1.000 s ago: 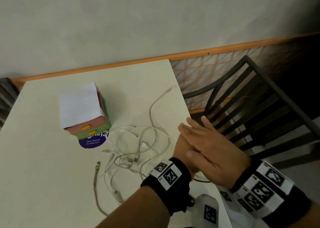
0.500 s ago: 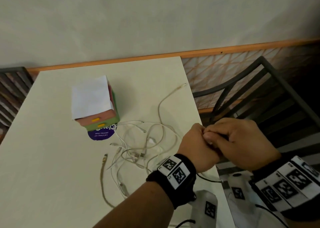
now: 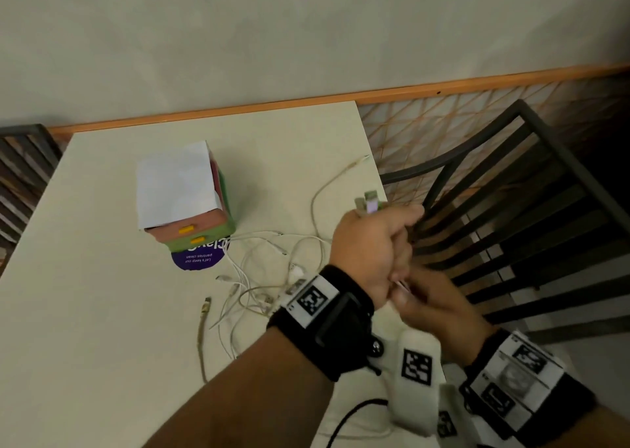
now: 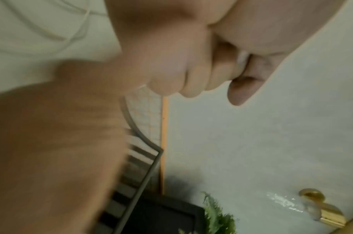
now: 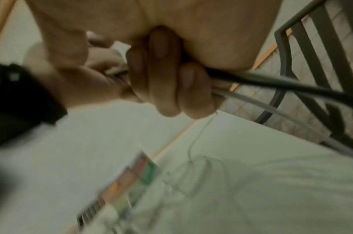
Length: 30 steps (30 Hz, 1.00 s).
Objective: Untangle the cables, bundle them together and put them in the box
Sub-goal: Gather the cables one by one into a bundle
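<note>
A tangle of white cables (image 3: 269,277) lies loose on the pale table (image 3: 85,311), in front of a small box (image 3: 177,188) with a white top and pink and green drawers. Above the table's right edge my left hand (image 3: 371,243) is a fist, and small purple and green pieces (image 3: 370,203) stick out of its top. My right hand (image 3: 436,307) sits just below and behind it, fingers curled. In the right wrist view the right hand (image 5: 171,79) grips a dark cord (image 5: 271,83) and a grey cord (image 5: 251,101). Neither hand touches the tangle.
A purple round sticker (image 3: 196,260) shows under the box. One beige cable (image 3: 203,338) lies apart, left of the tangle. A dark slatted chair (image 3: 511,209) stands right of the table, and a wall runs along the table's far edge.
My hands were flat, one on the other, then curled together. Now the left fist has risen and moved forward holding the small pieces, and the right hand has dropped back beneath it.
</note>
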{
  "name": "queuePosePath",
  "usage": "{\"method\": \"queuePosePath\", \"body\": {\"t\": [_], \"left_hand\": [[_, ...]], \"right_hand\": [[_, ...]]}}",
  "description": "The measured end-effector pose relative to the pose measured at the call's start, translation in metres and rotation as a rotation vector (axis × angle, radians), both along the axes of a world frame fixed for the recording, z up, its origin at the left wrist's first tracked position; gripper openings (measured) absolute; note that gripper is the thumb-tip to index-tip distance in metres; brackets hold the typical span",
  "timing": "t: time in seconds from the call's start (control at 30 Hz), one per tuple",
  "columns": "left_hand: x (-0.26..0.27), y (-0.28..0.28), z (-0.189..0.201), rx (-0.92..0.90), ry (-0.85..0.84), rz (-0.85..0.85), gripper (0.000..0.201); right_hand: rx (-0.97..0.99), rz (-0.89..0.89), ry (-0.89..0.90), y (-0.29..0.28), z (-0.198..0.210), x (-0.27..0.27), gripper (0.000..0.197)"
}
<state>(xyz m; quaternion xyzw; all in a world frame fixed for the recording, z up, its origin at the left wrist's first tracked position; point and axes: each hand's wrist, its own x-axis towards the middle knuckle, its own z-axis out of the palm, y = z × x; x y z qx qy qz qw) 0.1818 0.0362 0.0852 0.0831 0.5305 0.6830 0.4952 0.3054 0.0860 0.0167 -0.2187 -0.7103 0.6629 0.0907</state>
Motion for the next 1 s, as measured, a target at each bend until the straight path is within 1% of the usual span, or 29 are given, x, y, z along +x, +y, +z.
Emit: {"method": "queuePosePath", "body": {"t": [0.07,0.13,0.17,0.2,0.27,0.3,0.37,0.4,0.43,0.47,0.5,0.53,0.57,0.6,0.67,0.73,0.77,0.83,0.9,0.97,1.0], "left_hand": [[-0.017,-0.001,0.007,0.000,-0.056,0.013,0.058],[-0.027,-0.007,0.010,-0.028,-0.079,0.017,0.058],[-0.027,-0.010,0.011,-0.050,-0.075,0.016,0.058],[-0.027,-0.014,0.009,-0.068,-0.070,0.011,0.058],[-0.024,-0.021,0.005,-0.098,-0.091,0.012,0.057],[-0.023,-0.024,0.003,-0.109,-0.121,0.025,0.057],[-0.029,-0.033,-0.005,-0.130,-0.176,0.093,0.055],[-0.035,-0.038,-0.010,-0.154,-0.179,0.152,0.053],[-0.043,-0.045,-0.016,-0.188,-0.175,0.224,0.050],[-0.051,-0.052,-0.023,-0.223,-0.171,0.297,0.046],[-0.060,-0.059,-0.028,-0.260,-0.167,0.359,0.042],[-0.068,-0.066,-0.033,-0.293,-0.162,0.411,0.038],[-0.074,-0.073,-0.036,-0.319,-0.154,0.450,0.038],[-0.079,-0.078,-0.039,-0.335,-0.141,0.476,0.041],[-0.085,-0.087,-0.043,-0.349,-0.111,0.484,0.043],[-0.090,-0.092,-0.046,-0.360,-0.092,0.463,0.041],[-0.091,-0.094,-0.047,-0.362,-0.088,0.448,0.041],[-0.094,-0.098,-0.046,-0.356,-0.098,0.418,0.041],[-0.093,-0.101,-0.046,-0.329,-0.111,0.380,0.046],[-0.092,-0.103,-0.047,-0.316,-0.122,0.341,0.050],[-0.092,-0.104,-0.049,-0.312,-0.128,0.327,0.049]], "right_hand": [[0.221,0.045,-0.263,-0.001,-0.018,0.010,0.044],[0.272,-0.034,-0.490,0.004,-0.030,0.017,0.041],[0.294,-0.071,-0.589,0.007,-0.034,0.018,0.042],[0.312,-0.091,-0.672,0.008,-0.036,0.018,0.042],[0.319,-0.063,-0.801,0.011,-0.048,0.021,0.033],[0.315,-0.041,-0.853,0.012,-0.053,0.022,0.028],[0.315,0.053,-0.927,0.011,-0.060,0.025,0.027],[0.306,0.108,-0.932,0.010,-0.057,0.024,0.023],[0.290,0.150,-0.906,0.009,-0.053,0.020,0.016],[0.249,0.160,-0.846,0.007,-0.045,0.012,0.012],[0.206,0.122,-0.751,0.005,-0.038,0.001,0.012],[0.200,0.047,-0.656,0.004,-0.035,-0.011,0.008],[0.249,-0.040,-0.582,0.002,-0.033,-0.026,0.003],[0.337,-0.108,-0.555,0.001,-0.032,-0.042,0.008],[0.525,-0.132,-0.592,-0.006,-0.032,-0.076,0.024],[0.625,-0.061,-0.662,-0.017,-0.036,-0.108,0.035],[0.637,-0.018,-0.699,-0.023,-0.042,-0.122,0.038],[0.632,0.044,-0.775,-0.033,-0.052,-0.143,0.039],[0.638,0.069,-0.849,-0.043,-0.059,-0.154,0.039],[0.690,0.073,-0.891,-0.050,-0.060,-0.159,0.029],[0.718,0.066,-0.902,-0.052,-0.060,-0.161,0.024]]}}
